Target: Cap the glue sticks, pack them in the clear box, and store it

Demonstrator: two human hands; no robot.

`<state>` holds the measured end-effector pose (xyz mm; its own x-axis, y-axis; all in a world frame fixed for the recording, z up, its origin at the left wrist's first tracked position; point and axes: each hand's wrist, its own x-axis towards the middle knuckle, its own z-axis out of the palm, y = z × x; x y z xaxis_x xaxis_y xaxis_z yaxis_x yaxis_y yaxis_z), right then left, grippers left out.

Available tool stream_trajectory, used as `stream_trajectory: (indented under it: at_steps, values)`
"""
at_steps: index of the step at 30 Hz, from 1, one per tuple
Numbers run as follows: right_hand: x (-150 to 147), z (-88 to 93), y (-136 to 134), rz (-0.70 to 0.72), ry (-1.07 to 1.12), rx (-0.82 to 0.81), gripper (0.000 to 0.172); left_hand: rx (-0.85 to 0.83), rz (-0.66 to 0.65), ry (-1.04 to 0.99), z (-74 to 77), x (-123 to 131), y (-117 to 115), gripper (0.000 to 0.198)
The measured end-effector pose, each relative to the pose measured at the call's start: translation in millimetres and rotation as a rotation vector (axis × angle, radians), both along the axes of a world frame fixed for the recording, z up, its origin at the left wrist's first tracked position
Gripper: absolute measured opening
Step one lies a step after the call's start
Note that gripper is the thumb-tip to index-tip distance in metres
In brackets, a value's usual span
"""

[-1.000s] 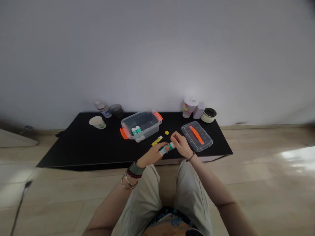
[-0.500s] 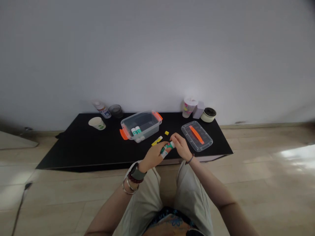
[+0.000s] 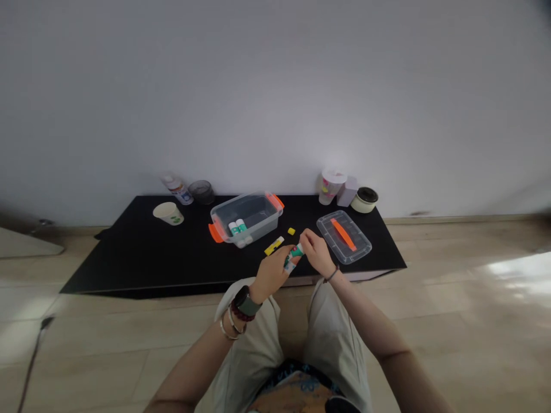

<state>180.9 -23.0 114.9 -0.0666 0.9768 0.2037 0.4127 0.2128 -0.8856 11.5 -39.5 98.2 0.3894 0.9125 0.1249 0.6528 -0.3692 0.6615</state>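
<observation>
My left hand [image 3: 272, 271] is wrapped round the body of a green and white glue stick [image 3: 294, 256], which it holds tilted near the table's front edge. At the stick's white upper end, my right hand [image 3: 315, 251] is closed with its fingertips on it; whether that end is a cap, and loose or fitted, I cannot tell. Just beyond the left hand lies a slim yellow and white tube [image 3: 274, 245]. A small yellow piece [image 3: 291, 231] rests apart from it. Similar green and white glue sticks [image 3: 237, 226] lie inside a clear plastic box [image 3: 267, 229] with orange handles.
To the right lies a clear lid [image 3: 356, 234] with an orange handle. A paper cup [image 3: 169, 213], a spray can [image 3: 178, 190] and a dark bowl [image 3: 202, 192] stand at left. By the wall are a plastic cup [image 3: 330, 186], a pale box [image 3: 347, 192] and a black-topped jar [image 3: 364, 200].
My left hand and the glue stick have shifted slightly right and up, closer to my right hand. The things on the table keep their places.
</observation>
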Motion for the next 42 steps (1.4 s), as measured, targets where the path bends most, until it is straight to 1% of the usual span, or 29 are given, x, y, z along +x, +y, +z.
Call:
stream_trajectory:
  at_steps: [3, 5, 7, 9, 11, 12, 14, 17, 18, 20, 22, 24, 26, 28, 30, 32, 39, 42]
  values:
    - [0.2, -2.5, -0.2, 0.015, 0.044, -0.005, 0.030, -0.053, -0.035, -0.065, 3.9, -3.2, 2.9, 0.035]
    - [-0.1, -2.7, -1.8, 0.030, 0.053, 0.023, 0.027, -0.059, -0.078, -0.119, 10.2, -4.2, 3.8, 0.036]
    - [-0.6, -3.4, -4.1, 0.047, 0.076, 0.058, 0.025, -0.049, -0.112, -0.130, 17.8, -3.8, 4.4, 0.037]
    - [-0.5, -5.6, -6.5, 0.056, 0.134, 0.088, 0.029, -0.056, -0.129, -0.147, 24.4, -3.9, 8.5, 0.036]
    - [1.3, -9.6, -8.5, 0.057, 0.201, 0.111, 0.034, -0.076, -0.095, -0.238, 29.3, -7.9, 20.7, 0.033]
    - [3.0, -12.2, -9.4, 0.057, 0.224, 0.120, 0.035, -0.076, -0.044, -0.302, 31.3, -12.1, 30.6, 0.032]
    - [7.9, -18.5, -11.3, 0.057, 0.231, 0.120, 0.036, -0.037, 0.135, -0.394, 34.4, -25.0, 56.7, 0.034]
    - [16.2, -29.7, -15.0, 0.057, 0.194, 0.075, 0.035, 0.037, 0.447, -0.350, 36.2, -49.0, 100.8, 0.040]
    - [18.5, -33.5, -16.4, 0.061, 0.184, 0.056, 0.035, 0.034, 0.507, -0.309, 35.4, -56.0, 113.9, 0.042]
    - [21.4, -40.6, -19.3, 0.077, 0.172, 0.025, 0.034, 0.019, 0.558, -0.211, 30.5, -66.4, 135.4, 0.052]
    - [22.5, -45.7, -22.1, 0.096, 0.156, 0.006, 0.033, -0.011, 0.554, -0.097, 21.3, -72.0, 151.0, 0.066]
    - [22.9, -48.1, -24.7, 0.118, 0.126, -0.006, 0.034, -0.057, 0.534, 0.020, 9.3, -74.5, 162.3, 0.075]
    - [23.6, -48.0, -27.1, 0.140, 0.088, -0.015, 0.035, -0.129, 0.501, 0.125, -2.7, -76.1, 171.0, 0.072]
    - [25.4, -46.3, -29.2, 0.155, 0.057, -0.018, 0.036, -0.242, 0.457, 0.216, -12.5, -77.6, 177.6, 0.064]
    - [28.2, -44.6, -31.0, 0.156, 0.038, -0.015, 0.036, -0.360, 0.422, 0.287, -19.3, -79.3, 182.0, 0.060]
    - [31.3, -44.3, -32.2, 0.146, 0.030, -0.015, 0.036, -0.430, 0.403, 0.333, -23.4, -80.9, 184.4, 0.060]
    - [36.8, -50.5, -34.8, 0.132, 0.020, -0.028, 0.036, -0.446, 0.403, 0.457, -33.7, -86.3, 188.6, 0.059]
    - [36.5, -50.2, -35.5, 0.130, 0.017, -0.036, 0.036, -0.434, 0.404, 0.508, -39.5, -89.4, 193.3, 0.058]
